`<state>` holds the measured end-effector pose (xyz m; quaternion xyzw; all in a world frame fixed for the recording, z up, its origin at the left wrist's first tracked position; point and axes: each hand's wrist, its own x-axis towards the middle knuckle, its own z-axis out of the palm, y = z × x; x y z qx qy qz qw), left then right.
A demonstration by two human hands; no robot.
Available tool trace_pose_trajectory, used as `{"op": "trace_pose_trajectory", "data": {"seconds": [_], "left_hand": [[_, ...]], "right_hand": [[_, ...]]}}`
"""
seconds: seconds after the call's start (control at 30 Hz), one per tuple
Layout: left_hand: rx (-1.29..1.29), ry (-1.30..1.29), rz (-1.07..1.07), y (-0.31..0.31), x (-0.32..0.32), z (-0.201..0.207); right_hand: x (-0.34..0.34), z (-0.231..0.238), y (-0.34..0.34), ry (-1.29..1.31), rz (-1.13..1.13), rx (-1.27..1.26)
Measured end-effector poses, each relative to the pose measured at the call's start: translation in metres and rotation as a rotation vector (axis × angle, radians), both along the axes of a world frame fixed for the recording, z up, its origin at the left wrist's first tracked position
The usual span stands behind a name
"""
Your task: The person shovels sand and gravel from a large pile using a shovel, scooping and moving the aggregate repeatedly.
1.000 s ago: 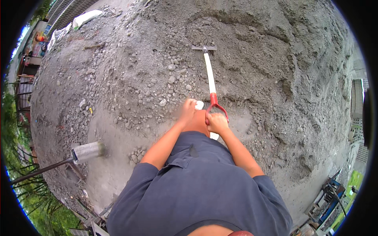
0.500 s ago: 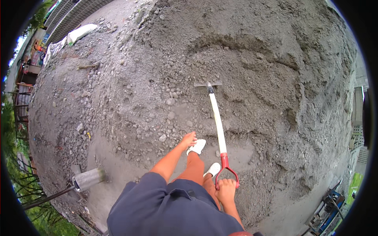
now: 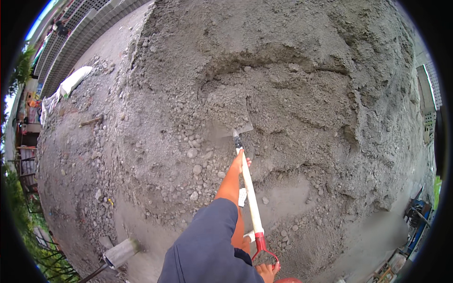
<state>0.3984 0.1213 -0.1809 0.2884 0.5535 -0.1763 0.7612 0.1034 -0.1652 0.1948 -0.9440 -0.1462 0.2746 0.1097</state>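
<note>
A shovel with a white shaft and a red D-shaped grip slants up from the lower middle. Low on the shaft, just behind the dark metal neck, my left hand is closed round it, fingertips showing on the right side. My right hand grips the red handle near the lower edge of the view. Grey sand and gravel cover most of the blade, whose back edge shows. The blade rests at the foot of a dug-out hollow in the pile.
A large gravel pile rises ahead, with loose stones at left. A concrete cylinder on a rod lies at lower left. A white sack and stacked blocks stand far left; blue machinery is at right.
My left hand has gone from hanging free to holding the lower shaft. The blade, now loaded with gravel, sits nearer and slightly left; the handle has dropped lower in view.
</note>
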Motion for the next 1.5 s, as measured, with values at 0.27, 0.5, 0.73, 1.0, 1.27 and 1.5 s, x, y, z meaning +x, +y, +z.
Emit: {"op": "trace_pose_trajectory", "data": {"seconds": [0.27, 0.5, 0.73, 1.0, 1.27, 1.5], "left_hand": [[-0.012, -0.015, -0.089, -0.022, 0.017, -0.014], [0.106, 0.013, -0.074, -0.067, -0.043, -0.011], [0.121, 0.251, -0.37, -0.178, -0.252, 0.029], [0.179, 0.281, -0.602, -0.379, -0.464, 0.084], [0.265, -0.031, -1.42, -0.462, -0.599, 0.118], [0.615, -0.234, -1.957, -0.521, -0.568, 0.207]], "right_hand": [[0.03, -0.013, 0.038, -0.441, -0.977, -0.082], [-0.021, -0.051, -0.041, -0.604, -1.431, -0.088], [-0.304, -0.081, -0.116, -0.249, -1.852, -0.256], [-0.571, -0.053, -0.198, 0.029, -2.014, -0.595], [-0.779, -0.073, -0.14, 0.782, -1.592, -0.446], [-0.752, -0.062, -0.15, 0.691, -1.861, -0.311]]}}
